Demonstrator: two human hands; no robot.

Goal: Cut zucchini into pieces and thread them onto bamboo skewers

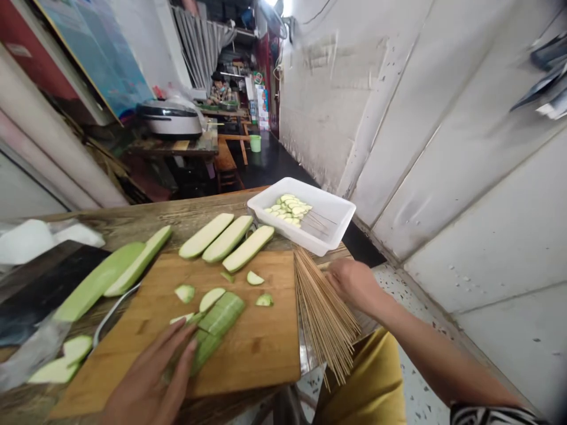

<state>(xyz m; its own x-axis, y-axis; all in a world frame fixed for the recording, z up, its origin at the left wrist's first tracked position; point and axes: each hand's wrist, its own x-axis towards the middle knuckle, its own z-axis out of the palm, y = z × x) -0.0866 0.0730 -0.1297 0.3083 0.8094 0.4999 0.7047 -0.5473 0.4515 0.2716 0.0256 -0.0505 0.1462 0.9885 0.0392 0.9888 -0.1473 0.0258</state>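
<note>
A sliced green zucchini [219,321] lies skin up on the wooden cutting board [266,378]. My left hand [153,369] grips its near left part, with fingers stretched along the slices. Loose end pieces [254,278] are scattered above it. My right hand [352,283] is at the table's right edge, beside a fanned bundle of bamboo skewers [325,313]. Its fingers are curled in, and what they hold is hidden. Halved zucchinis [206,236] lie cut side up behind the board. Beyond the skewers stands a white plastic tub [330,206] containing skewered slices [290,208].
More zucchini [104,277] lies left of the board, near a dark flat slab [44,289] and plastic bags [48,236]. A white wall [420,147] runs along the right. Further back are an appliance [170,118] on a table, a green bucket [255,143] and a seated person [220,91].
</note>
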